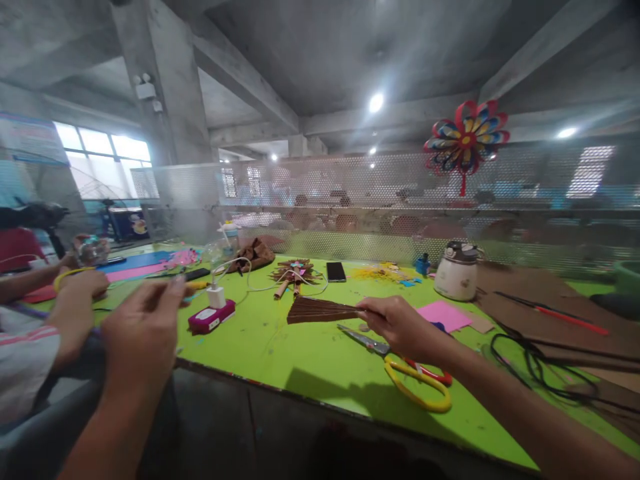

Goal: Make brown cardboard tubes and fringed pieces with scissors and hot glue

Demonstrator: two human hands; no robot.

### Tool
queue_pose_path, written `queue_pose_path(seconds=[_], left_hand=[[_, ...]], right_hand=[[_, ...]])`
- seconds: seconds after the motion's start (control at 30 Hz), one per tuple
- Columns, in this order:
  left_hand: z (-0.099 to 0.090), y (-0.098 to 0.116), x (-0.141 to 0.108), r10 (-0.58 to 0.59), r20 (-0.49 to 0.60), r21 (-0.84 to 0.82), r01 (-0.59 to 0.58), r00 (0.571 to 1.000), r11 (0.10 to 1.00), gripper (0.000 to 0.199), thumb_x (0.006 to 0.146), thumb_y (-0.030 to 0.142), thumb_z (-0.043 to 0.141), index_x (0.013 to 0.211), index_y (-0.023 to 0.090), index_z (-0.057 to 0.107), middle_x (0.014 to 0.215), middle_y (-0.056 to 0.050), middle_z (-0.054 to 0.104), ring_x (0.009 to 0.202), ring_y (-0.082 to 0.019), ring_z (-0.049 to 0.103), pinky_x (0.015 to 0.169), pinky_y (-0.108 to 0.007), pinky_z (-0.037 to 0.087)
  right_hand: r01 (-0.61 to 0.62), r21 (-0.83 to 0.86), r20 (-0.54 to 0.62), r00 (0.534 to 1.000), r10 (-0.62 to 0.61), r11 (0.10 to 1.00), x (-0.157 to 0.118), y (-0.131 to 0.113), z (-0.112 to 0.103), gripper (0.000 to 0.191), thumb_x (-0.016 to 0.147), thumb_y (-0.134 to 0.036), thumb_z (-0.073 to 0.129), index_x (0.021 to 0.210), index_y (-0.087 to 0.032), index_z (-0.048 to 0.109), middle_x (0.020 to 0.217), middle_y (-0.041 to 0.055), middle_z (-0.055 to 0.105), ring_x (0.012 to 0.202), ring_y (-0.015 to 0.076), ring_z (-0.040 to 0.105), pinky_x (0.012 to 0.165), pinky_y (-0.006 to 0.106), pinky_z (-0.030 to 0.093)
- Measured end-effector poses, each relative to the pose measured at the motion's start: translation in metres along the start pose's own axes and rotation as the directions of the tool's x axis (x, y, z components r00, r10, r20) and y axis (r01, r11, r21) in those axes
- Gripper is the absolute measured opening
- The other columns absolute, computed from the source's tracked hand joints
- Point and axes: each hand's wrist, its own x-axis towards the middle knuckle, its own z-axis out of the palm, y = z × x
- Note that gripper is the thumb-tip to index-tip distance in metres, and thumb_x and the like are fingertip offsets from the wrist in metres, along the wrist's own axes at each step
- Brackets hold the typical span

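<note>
My right hand [395, 323] pinches the narrow end of a pleated brown paper fan [320, 311], which spreads to the left above the green table [250, 353]. Under that hand lie scissors [420, 387] with yellow and red handles, blades pointing up and left. My left hand [143, 327] is raised at the left, slightly blurred, its thumb and fingers drawn together. Whether anything is between them is hidden. Right of it, a purple power strip [213, 316] carries a white charger plug [216, 297]. Beyond the fan rests a brown paper piece with rolled legs [296, 272].
A co-worker's hand [83, 283] is at the left. A phone [336, 271], yellow scraps [380, 273], a white kettle-like jar [456, 273], pink paper [447, 315], brown sheets [530, 293] and black cord [535, 367] lie about. A perforated screen [320, 193] bounds the back, with a paper flower [467, 139] on it.
</note>
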Motion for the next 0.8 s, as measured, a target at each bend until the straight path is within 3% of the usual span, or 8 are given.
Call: queue_pose_path(seconds=[0.07, 0.13, 0.27, 0.4, 0.57, 0.67, 0.7, 0.8], left_hand=[[0.013, 0.031, -0.01, 0.312, 0.16, -0.112, -0.297, 0.936, 0.948, 0.012, 0.08, 0.032, 0.056, 0.08, 0.023, 0.064, 0.089, -0.002, 0.063, 0.087, -0.022, 0.058, 0.083, -0.035, 0.045], [0.035, 0.055, -0.022, 0.509, 0.383, -0.267, -0.435, 0.771, 0.86, 0.012, 0.078, 0.033, 0.062, 0.082, 0.023, 0.067, 0.097, -0.006, 0.063, 0.097, -0.024, 0.056, 0.09, -0.035, 0.04], [0.076, 0.068, -0.045, 0.518, 0.771, -0.347, -0.436, 0.371, 0.83, 0.02, 0.074, 0.034, 0.067, 0.091, 0.023, 0.067, 0.099, -0.009, 0.066, 0.093, -0.026, 0.058, 0.08, -0.034, 0.041], [0.097, 0.061, -0.058, 0.483, 0.853, -0.309, -0.554, 0.197, 0.773, 0.023, 0.086, 0.041, 0.051, 0.093, 0.023, 0.065, 0.078, -0.006, 0.066, 0.069, -0.021, 0.057, 0.06, -0.027, 0.034], [0.115, 0.058, -0.07, 0.519, 0.828, -0.332, -0.562, 0.211, 0.758, 0.022, 0.09, 0.037, 0.046, 0.083, 0.022, 0.061, 0.071, -0.004, 0.062, 0.062, -0.017, 0.052, 0.056, -0.026, 0.029], [0.111, 0.058, -0.055, 0.476, 0.837, -0.334, -0.436, 0.27, 0.835, 0.01, 0.084, 0.028, 0.056, 0.08, 0.023, 0.063, 0.071, -0.002, 0.063, 0.062, -0.016, 0.052, 0.06, -0.026, 0.033], [0.105, 0.06, -0.044, 0.426, 0.839, -0.298, -0.368, 0.34, 0.881, 0.005, 0.079, 0.027, 0.062, 0.077, 0.023, 0.065, 0.069, -0.002, 0.063, 0.062, -0.016, 0.052, 0.062, -0.026, 0.036], [0.079, 0.065, -0.004, 0.183, 0.72, -0.129, -0.129, 0.67, 0.983, 0.01, 0.075, 0.022, 0.068, 0.084, 0.02, 0.067, 0.077, 0.0, 0.065, 0.074, -0.016, 0.057, 0.073, -0.029, 0.043]], right_hand=[[0.014, 0.009, 0.041, 0.999, -0.014, 1.0, 0.001, -0.009, 0.001, 0.024, 0.092, -0.022, 0.043, 0.088, -0.013, 0.065, 0.07, 0.0057, 0.065, 0.058, 0.0139, 0.051, 0.054, 0.025, 0.033], [0.03, -0.001, 0.08, 0.996, -0.03, 1.0, -0.001, -0.016, -0.001, 0.025, 0.092, -0.023, 0.042, 0.092, -0.013, 0.065, 0.071, 0.0057, 0.065, 0.059, 0.0139, 0.051, 0.055, 0.025, 0.032], [0.074, -0.016, 0.129, 0.989, -0.071, 0.997, -0.012, -0.02, -0.009, 0.024, 0.093, -0.022, 0.042, 0.093, -0.015, 0.065, 0.071, 0.0047, 0.066, 0.059, 0.0129, 0.051, 0.054, 0.024, 0.031], [0.055, -0.03, 0.138, 0.989, -0.05, 0.998, -0.02, -0.01, -0.022, 0.025, 0.093, -0.022, 0.042, 0.09, -0.016, 0.066, 0.069, 0.0035, 0.064, 0.057, 0.0115, 0.048, 0.053, 0.024, 0.03], [0.009, 0.038, 0.137, 0.99, -0.014, 0.999, -0.017, 0.0, -0.034, 0.023, 0.09, -0.025, 0.047, 0.087, -0.013, 0.067, 0.063, 0.0004, 0.057, 0.055, 0.0102, 0.043, 0.052, 0.022, 0.03], [-0.055, 0.127, 0.193, 0.981, 0.03, 0.99, -0.014, -0.001, -0.036, 0.02, 0.086, -0.024, 0.052, 0.092, -0.013, 0.067, 0.055, -0.0042, 0.049, 0.05, 0.0088, 0.038, 0.046, 0.021, 0.027], [-0.074, 0.163, 0.227, 0.973, 0.036, 0.984, -0.013, -0.003, -0.036, 0.021, 0.086, -0.022, 0.052, 0.097, -0.013, 0.067, 0.054, -0.0045, 0.049, 0.049, 0.0085, 0.038, 0.045, 0.02, 0.028], [-0.079, 0.235, 0.301, 0.953, 0.005, 0.969, -0.012, -0.003, -0.034, 0.028, 0.086, -0.02, 0.05, 0.107, -0.013, 0.066, 0.057, -0.0024, 0.056, 0.05, 0.0086, 0.046, 0.048, 0.02, 0.034]])
